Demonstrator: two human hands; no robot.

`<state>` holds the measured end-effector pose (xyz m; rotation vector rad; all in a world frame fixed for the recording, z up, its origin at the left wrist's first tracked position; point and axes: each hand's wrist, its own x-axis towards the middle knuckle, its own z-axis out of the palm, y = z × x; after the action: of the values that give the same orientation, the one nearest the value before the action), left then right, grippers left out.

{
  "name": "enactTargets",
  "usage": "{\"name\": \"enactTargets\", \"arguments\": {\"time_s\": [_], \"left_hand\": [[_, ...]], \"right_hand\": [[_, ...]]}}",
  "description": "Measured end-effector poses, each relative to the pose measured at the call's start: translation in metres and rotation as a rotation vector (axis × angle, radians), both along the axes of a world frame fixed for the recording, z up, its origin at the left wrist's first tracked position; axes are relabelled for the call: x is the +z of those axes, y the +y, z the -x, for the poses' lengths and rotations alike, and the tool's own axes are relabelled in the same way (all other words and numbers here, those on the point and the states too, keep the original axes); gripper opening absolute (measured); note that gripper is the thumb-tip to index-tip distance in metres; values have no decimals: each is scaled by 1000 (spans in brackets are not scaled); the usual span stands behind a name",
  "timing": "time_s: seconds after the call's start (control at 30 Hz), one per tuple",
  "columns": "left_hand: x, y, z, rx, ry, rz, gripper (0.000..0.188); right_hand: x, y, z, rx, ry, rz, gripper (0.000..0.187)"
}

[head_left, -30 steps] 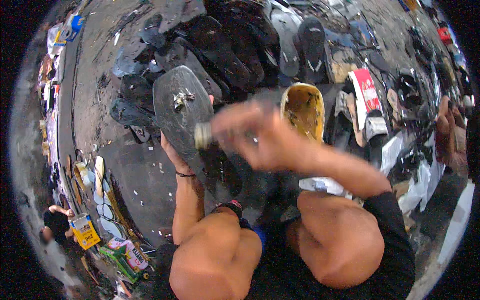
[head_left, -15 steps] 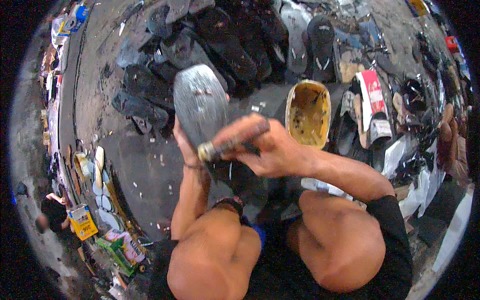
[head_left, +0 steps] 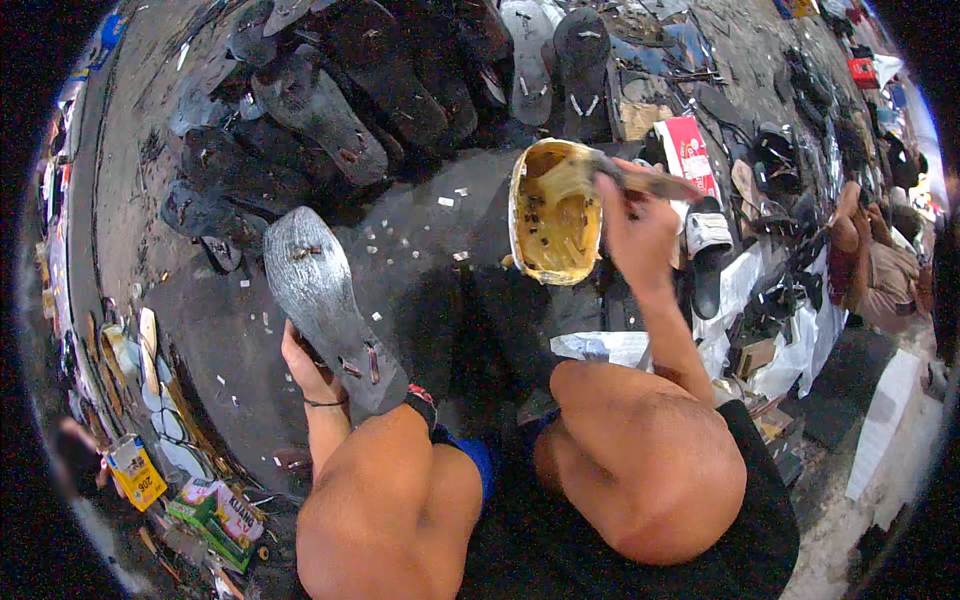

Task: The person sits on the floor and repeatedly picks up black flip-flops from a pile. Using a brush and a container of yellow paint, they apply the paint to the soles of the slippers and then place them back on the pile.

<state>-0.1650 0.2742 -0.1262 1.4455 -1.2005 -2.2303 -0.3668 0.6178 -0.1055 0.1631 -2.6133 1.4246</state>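
My left hand point(head_left: 308, 368) is closed on the edge of a dark footwear sole point(head_left: 322, 290), held tilted above my left knee. The sole's broad end shines as if wet, with small bits showing at its slots. My right hand point(head_left: 645, 238) grips the handle of a brush point(head_left: 655, 182), blurred by motion. The brush's head is over and partly inside a yellow tub point(head_left: 517, 225). Yellowish glue-like stuff coats the tub's inside, with dark specks in it. Most fingers of my left hand are hidden behind the sole.
Several dark soles point(head_left: 320, 115) lie heaped at the far side. Sandals point(head_left: 708, 240) and a red-and-white box point(head_left: 687, 155) are right of the tub. Clear plastic sheeting point(head_left: 790, 340) lies at the right, cartons point(head_left: 135, 470) at the left. Another person's arm point(head_left: 848, 235) shows at far right.
My right hand has taken the brush off the sole and moved it right to the tub. The sole has come down and left, nearer my left knee. The whole view has shifted a little.
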Motion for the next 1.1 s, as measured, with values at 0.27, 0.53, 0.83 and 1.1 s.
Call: {"name": "enactTargets", "arguments": {"time_s": [0.27,0.53,0.83,1.1], "left_hand": [[10,31,19,-319,219,-109,44],[18,-1,112,-360,469,-305,53],[47,24,124,-486,358,262,37],[54,1,145,-1110,-141,1999,22]], "right_hand": [[21,89,-60,596,-822,-109,32],[92,-92,-1,589,-517,661,29],[63,-147,19,906,276,411,35],[55,-138,13,687,319,491,26]]}}
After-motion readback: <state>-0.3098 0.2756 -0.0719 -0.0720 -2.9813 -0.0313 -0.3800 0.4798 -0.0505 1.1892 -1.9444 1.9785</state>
